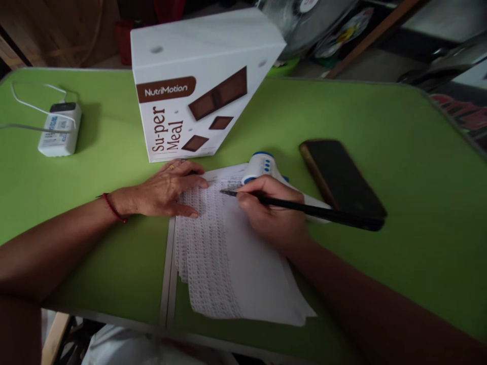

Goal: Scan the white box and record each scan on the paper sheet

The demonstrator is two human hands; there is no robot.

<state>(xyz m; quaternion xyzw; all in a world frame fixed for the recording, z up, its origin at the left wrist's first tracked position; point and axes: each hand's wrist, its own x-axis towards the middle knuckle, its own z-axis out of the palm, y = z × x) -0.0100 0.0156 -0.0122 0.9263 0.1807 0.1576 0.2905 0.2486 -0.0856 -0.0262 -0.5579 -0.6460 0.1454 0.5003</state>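
Observation:
My right hand point(270, 210) is closed around a long black pen point(312, 208), its tip touching the upper part of a sheet of paper point(262, 284). Rows of small handwriting cover the left half of this sheet, and other written sheets lie under it. At the upper left of the paper, my left hand point(171, 185) rests flat with fingers apart, holding nothing. A red string bracelet point(113, 208) circles the left wrist. Just beyond my right hand lies a white handheld device point(262, 166) with blue trim and buttons, partly hidden by the hand.
A tall white box point(167, 121) with brown print stands behind my left hand. Right of the pen hand lies a dark phone point(342, 175) in a brown case. A white power adapter point(61, 129) with cables sits far left on the green table point(411, 203).

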